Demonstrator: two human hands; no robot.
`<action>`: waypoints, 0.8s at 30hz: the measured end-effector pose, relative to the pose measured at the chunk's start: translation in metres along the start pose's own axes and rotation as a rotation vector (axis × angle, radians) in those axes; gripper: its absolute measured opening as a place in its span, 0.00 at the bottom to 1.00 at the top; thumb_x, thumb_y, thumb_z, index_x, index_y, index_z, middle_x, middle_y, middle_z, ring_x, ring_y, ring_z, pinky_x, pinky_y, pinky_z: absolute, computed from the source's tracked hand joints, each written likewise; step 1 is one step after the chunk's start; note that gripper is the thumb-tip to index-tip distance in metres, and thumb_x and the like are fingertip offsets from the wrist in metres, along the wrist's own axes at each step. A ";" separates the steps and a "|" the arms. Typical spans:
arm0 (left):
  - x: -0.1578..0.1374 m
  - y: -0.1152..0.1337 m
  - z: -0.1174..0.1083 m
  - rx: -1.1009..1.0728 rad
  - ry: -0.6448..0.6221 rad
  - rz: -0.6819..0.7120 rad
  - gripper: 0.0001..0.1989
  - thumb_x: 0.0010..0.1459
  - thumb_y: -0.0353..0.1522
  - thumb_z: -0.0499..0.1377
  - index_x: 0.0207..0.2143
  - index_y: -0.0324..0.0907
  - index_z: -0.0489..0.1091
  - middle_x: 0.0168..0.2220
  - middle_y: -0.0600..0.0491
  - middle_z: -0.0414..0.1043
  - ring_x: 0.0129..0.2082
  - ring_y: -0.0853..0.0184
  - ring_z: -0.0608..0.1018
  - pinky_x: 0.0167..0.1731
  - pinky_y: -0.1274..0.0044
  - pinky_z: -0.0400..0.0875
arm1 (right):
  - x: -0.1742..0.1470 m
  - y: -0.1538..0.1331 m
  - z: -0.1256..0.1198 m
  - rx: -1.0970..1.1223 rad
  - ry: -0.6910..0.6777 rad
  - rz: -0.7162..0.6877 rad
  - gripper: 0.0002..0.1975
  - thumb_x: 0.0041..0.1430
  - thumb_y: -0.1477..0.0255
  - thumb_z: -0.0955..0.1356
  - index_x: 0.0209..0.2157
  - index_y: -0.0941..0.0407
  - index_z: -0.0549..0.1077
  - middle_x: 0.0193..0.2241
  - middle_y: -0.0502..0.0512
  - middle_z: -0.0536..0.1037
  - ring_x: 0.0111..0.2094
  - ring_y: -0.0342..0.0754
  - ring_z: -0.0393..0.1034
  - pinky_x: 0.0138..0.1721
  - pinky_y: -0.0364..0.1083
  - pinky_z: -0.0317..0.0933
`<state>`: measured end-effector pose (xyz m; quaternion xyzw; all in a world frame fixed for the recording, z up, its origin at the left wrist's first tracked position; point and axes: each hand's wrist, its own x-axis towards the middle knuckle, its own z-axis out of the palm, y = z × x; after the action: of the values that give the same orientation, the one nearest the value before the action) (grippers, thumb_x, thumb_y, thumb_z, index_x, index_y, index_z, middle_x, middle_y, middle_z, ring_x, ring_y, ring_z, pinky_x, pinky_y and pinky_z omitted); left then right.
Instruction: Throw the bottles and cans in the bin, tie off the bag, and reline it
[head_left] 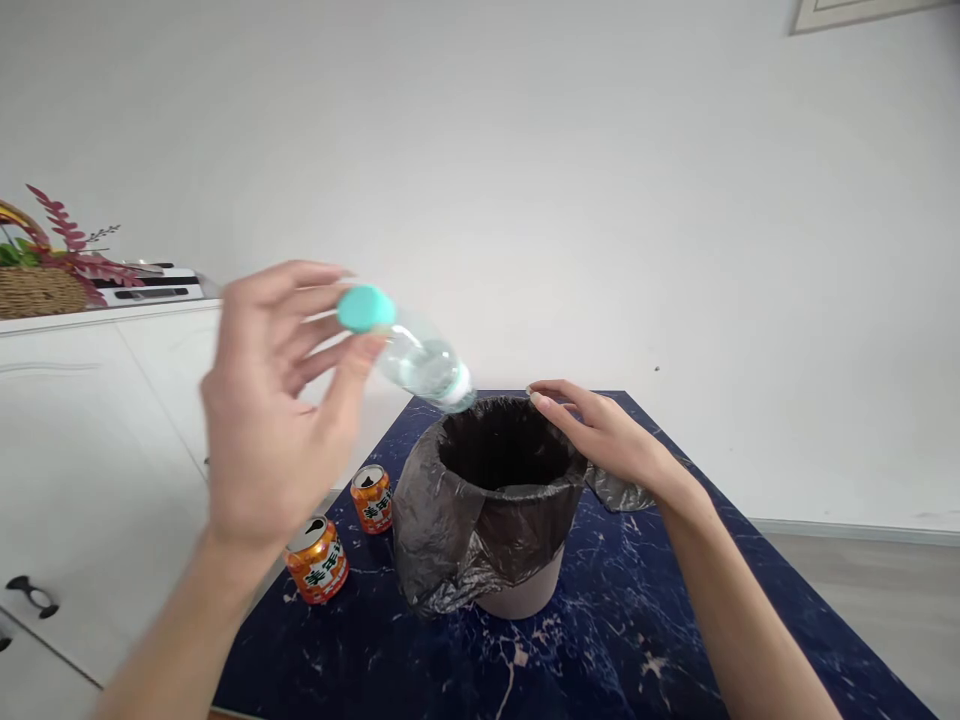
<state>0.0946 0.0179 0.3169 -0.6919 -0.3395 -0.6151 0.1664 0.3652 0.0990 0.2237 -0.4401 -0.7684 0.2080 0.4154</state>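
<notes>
My left hand (281,390) is raised, its thumb and fingers closed around the neck of a clear plastic bottle (424,360) with a turquoise cap. The bottle tilts down to the right, its base close to the left rim of a trash can (517,592). A black garbage bag (442,520) lines the can and folds over its outside. My right hand (589,420) rests on the bag-covered rim at the back right, fingers stretched out. Two orange drink cans, a nearer can (319,562) and a farther can (372,500), stand opened to the left of the trash can.
The trash can stands on a dark blue marble-patterned table (637,630), which reaches to a white wall (585,200). At the left is a white cabinet (97,450) with a black handle (32,597). A wicker basket (41,290) with plants sits on top.
</notes>
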 end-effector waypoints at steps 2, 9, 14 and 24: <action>0.001 0.005 0.015 -0.117 -0.151 -0.021 0.19 0.67 0.33 0.67 0.57 0.51 0.69 0.56 0.56 0.80 0.54 0.62 0.84 0.56 0.69 0.83 | 0.001 0.003 0.000 0.008 0.001 0.013 0.30 0.73 0.46 0.61 0.64 0.48 0.73 0.64 0.59 0.76 0.64 0.64 0.72 0.61 0.61 0.68; -0.010 -0.002 0.058 -0.283 -0.716 -0.089 0.16 0.70 0.42 0.64 0.57 0.52 0.68 0.57 0.54 0.81 0.58 0.56 0.83 0.61 0.63 0.80 | 0.007 0.010 -0.001 0.003 -0.033 -0.028 0.26 0.73 0.52 0.62 0.63 0.49 0.73 0.64 0.61 0.76 0.62 0.64 0.73 0.62 0.63 0.65; -0.018 -0.015 0.076 -0.356 -0.935 -0.177 0.19 0.69 0.40 0.64 0.59 0.51 0.67 0.63 0.50 0.77 0.60 0.56 0.81 0.63 0.61 0.77 | 0.008 0.012 -0.006 0.012 -0.038 0.014 0.27 0.74 0.50 0.60 0.63 0.49 0.73 0.63 0.60 0.77 0.64 0.63 0.71 0.61 0.61 0.65; -0.021 -0.018 0.081 -0.223 -1.174 -0.038 0.20 0.68 0.35 0.65 0.60 0.54 0.70 0.58 0.55 0.81 0.60 0.56 0.80 0.59 0.63 0.75 | 0.005 0.010 -0.006 -0.026 -0.020 0.018 0.28 0.74 0.49 0.61 0.62 0.50 0.75 0.61 0.61 0.78 0.61 0.64 0.73 0.58 0.60 0.68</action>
<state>0.1421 0.0778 0.2783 -0.9232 -0.3203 -0.1648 -0.1335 0.3737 0.1085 0.2221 -0.4501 -0.7714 0.2060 0.3999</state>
